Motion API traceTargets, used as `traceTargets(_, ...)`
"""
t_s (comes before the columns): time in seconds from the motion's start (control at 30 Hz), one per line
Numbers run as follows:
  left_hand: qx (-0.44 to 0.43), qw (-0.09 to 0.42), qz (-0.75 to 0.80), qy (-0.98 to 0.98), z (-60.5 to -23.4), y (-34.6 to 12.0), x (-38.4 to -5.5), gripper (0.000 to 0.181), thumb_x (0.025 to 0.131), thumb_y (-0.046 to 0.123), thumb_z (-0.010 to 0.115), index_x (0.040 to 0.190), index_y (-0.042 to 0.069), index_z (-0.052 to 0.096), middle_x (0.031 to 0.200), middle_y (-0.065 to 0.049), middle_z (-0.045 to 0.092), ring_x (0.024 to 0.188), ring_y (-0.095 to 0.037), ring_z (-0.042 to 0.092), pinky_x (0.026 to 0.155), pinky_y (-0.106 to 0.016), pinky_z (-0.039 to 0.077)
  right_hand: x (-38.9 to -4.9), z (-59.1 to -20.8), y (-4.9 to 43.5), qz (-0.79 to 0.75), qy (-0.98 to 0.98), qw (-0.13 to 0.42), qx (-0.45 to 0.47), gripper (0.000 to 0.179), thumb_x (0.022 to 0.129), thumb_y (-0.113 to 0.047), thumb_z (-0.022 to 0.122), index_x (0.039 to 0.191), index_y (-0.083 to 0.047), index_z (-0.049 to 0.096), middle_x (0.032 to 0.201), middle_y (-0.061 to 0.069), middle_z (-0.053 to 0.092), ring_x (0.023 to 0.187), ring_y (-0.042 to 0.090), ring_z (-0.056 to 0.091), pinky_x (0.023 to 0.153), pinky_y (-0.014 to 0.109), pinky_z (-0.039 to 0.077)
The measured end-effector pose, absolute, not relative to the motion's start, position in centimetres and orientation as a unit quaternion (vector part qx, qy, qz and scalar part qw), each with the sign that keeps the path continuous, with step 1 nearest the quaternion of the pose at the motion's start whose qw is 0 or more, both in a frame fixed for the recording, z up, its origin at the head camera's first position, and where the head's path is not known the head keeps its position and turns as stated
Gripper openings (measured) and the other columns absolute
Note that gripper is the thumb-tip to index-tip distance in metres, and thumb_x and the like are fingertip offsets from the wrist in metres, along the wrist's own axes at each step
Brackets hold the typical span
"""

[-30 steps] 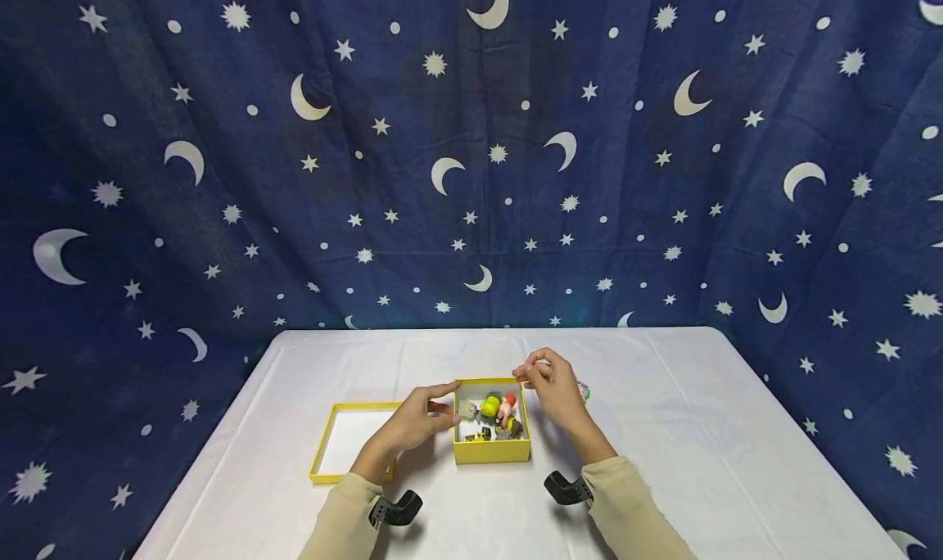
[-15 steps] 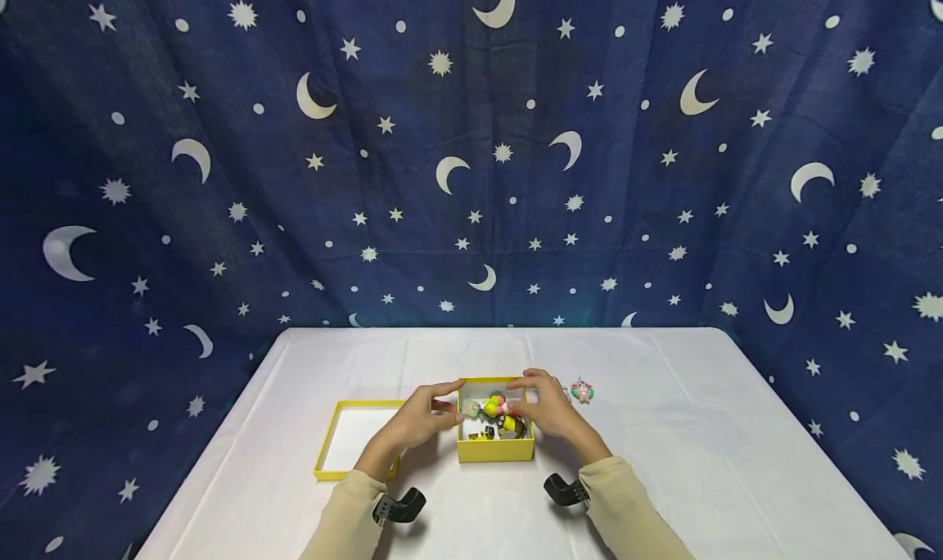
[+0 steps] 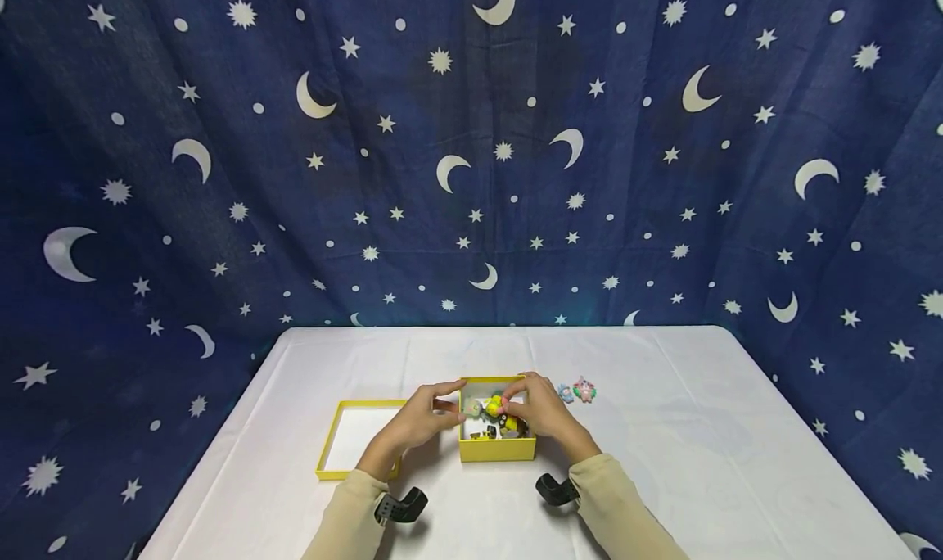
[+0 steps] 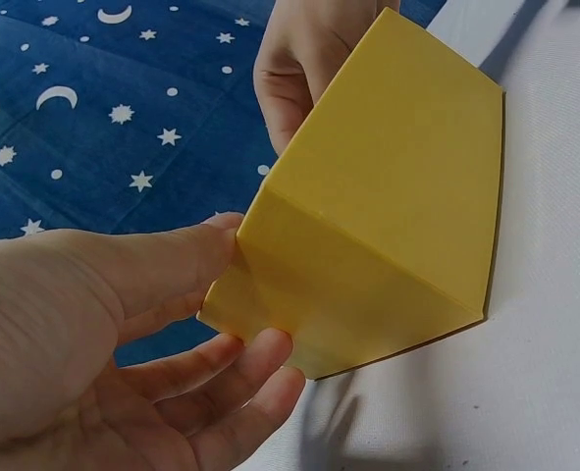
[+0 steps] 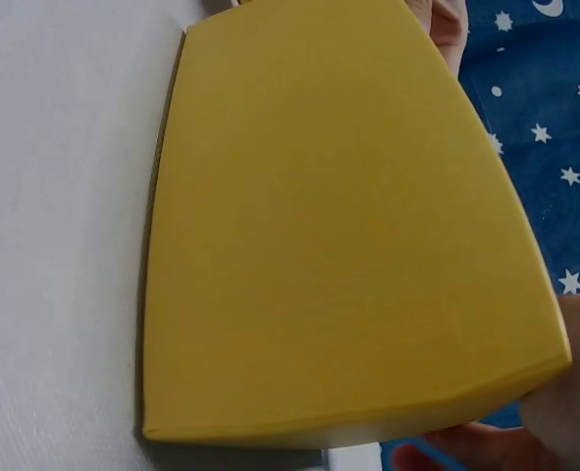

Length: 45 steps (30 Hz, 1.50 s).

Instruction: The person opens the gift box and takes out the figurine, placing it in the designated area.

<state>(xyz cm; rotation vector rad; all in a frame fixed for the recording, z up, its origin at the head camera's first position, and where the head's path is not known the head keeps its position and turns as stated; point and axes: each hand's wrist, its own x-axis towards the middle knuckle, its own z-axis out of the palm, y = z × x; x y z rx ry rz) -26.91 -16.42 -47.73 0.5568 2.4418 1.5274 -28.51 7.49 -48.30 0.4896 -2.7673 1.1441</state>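
Note:
A yellow box (image 3: pixel 497 450) with a pale inside stands on the table, holding several small toy figures. My left hand (image 3: pixel 421 417) holds its left side; in the left wrist view the thumb lies at the rim and other fingertips rest against the outer wall. My right hand (image 3: pixel 543 406) reaches over the right wall, thumb and fingertips pinching a small pink toy figure (image 3: pixel 504 405), mostly covered by the fingers. Beside it lies a yellow-green figure (image 3: pixel 492 406). A pale figure (image 3: pixel 472 408) sits at the left wall, and a black-and-yellow one (image 3: pixel 508 422) towards the front.
The yellow-rimmed lid (image 3: pixel 360 439) lies with its white inside up, left of the box and partly behind the left forearm. Right of the box are a pink-and-green figure (image 3: pixel 584 390) and a blue one (image 3: pixel 565 393). A starry curtain (image 3: pixel 471 151) hangs behind the white table (image 3: pixel 707 453).
My right hand has come down from above the box's far right corner into it, and its fingertips have closed on the pink figure. My left hand stays at the box's left side.

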Motion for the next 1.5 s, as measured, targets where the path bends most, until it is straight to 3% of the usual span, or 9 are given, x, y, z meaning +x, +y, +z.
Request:
traceTargets(0.3, 0.19, 0.106, 0.525, 0.823, -47.8, -16.4, -26.9, 0.057, 0.089, 0.012, 0.067, 0.143, 0.009, 0.048, 0.149, -0.017, 0.046, 0.115, -0.033, 0.062, 0.092, -0.041, 0.052, -28.6, -47.4, 7.6, 0.509, -0.845, 0.062, 0.152, 0.006, 0.087, -0.013, 0.071, 0.084, -0.009, 0.073, 0.123, 0.02, 0.066, 0.122, 0.036, 0.057, 0.102, 0.056, 0.041)
traceTargets(0.43, 0.188, 0.104, 0.531, 0.82, -47.8, -16.4, -26.7, 0.057, 0.089, 0.012, 0.068, 0.143, 0.01, 0.048, 0.15, -0.016, 0.045, 0.115, -0.033, 0.062, 0.092, -0.043, 0.051, -28.7, -46.9, 8.0, 0.55, -0.819, 0.061, 0.151, 0.009, 0.09, -0.013, 0.068, 0.088, -0.005, 0.068, 0.109, 0.017, 0.073, 0.101, 0.018, 0.067, 0.09, 0.035, 0.048)
traceTargets(0.5, 0.187, 0.103, 0.531, 0.82, -47.7, -16.4, -26.6, 0.057, 0.089, 0.012, 0.068, 0.143, 0.01, 0.048, 0.15, -0.017, 0.045, 0.115, -0.033, 0.062, 0.091, -0.042, 0.051, -28.7, -46.7, 8.4, 0.583, -0.797, 0.049, 0.152, 0.012, 0.092, -0.012, 0.064, 0.091, 0.0, 0.062, 0.107, 0.019, 0.073, 0.086, 0.006, 0.065, 0.073, 0.023, 0.047)
traceTargets(0.6, 0.189, 0.102, 0.53, 0.82, -47.7, -16.4, -26.6, 0.057, 0.089, 0.011, 0.067, 0.143, 0.01, 0.048, 0.15, -0.018, 0.044, 0.114, -0.033, 0.062, 0.09, -0.041, 0.052, -28.8, -46.5, 9.0, 0.622, -0.766, 0.026, 0.159, 0.017, 0.097, -0.011, 0.057, 0.096, 0.004, 0.051, 0.11, 0.026, 0.07, 0.087, 0.002, 0.067, 0.07, 0.014, 0.044)
traceTargets(0.73, 0.191, 0.103, 0.53, 0.82, -47.7, -16.4, -26.6, 0.057, 0.089, 0.011, 0.068, 0.143, 0.011, 0.048, 0.15, -0.018, 0.044, 0.114, -0.032, 0.063, 0.09, -0.04, 0.052, -29.0, -46.6, 9.6, 0.654, -0.738, 0.008, 0.166, 0.019, 0.1, -0.013, 0.052, 0.098, 0.005, 0.045, 0.111, 0.034, 0.066, 0.097, 0.018, 0.072, 0.081, 0.018, 0.053)
traceTargets(0.8, 0.193, 0.103, 0.53, 0.819, -47.7, -16.4, -26.6, 0.057, 0.089, 0.012, 0.068, 0.143, 0.011, 0.048, 0.15, -0.017, 0.044, 0.115, -0.033, 0.062, 0.091, -0.04, 0.051, -29.0, -46.6, 9.8, 0.669, -0.726, 0.01, 0.159, 0.019, 0.099, -0.012, 0.054, 0.097, 0.005, 0.045, 0.105, 0.031, 0.067, 0.091, 0.023, 0.073, 0.076, 0.023, 0.057)
traceTargets(1.0, 0.191, 0.104, 0.535, 0.816, -47.6, -16.3, -26.6, 0.057, 0.09, 0.011, 0.067, 0.143, 0.011, 0.048, 0.151, -0.017, 0.043, 0.117, -0.035, 0.061, 0.093, -0.042, 0.051, -28.9, -46.2, 10.4, 0.704, -0.699, 0.022, 0.122, 0.024, 0.095, -0.012, 0.06, 0.096, 0.007, 0.045, 0.088, 0.0, 0.06, 0.075, 0.011, 0.073, 0.06, 0.026, 0.058)
traceTargets(1.23, 0.183, 0.102, 0.532, 0.82, -47.8, -16.2, -26.6, 0.057, 0.09, 0.01, 0.066, 0.144, 0.01, 0.047, 0.151, -0.017, 0.043, 0.116, -0.034, 0.061, 0.092, -0.042, 0.051, -28.9, -45.9, 10.9, 0.731, -0.677, 0.029, 0.084, 0.021, 0.092, -0.008, 0.063, 0.1, 0.003, 0.047, 0.09, 0.0, 0.062, 0.079, 0.012, 0.073, 0.064, 0.028, 0.059)
traceTargets(1.5, 0.186, 0.105, 0.53, 0.821, -47.7, -16.3, -26.7, 0.057, 0.09, 0.012, 0.067, 0.143, 0.011, 0.048, 0.151, -0.015, 0.043, 0.116, -0.032, 0.061, 0.091, -0.034, 0.051, -28.9, -45.8, 11.4, 0.732, -0.671, 0.006, 0.122, 0.037, 0.093, -0.001, 0.06, 0.125, 0.01, 0.046, 0.113, 0.005, 0.061, 0.086, 0.007, 0.071, 0.079, 0.026, 0.058)
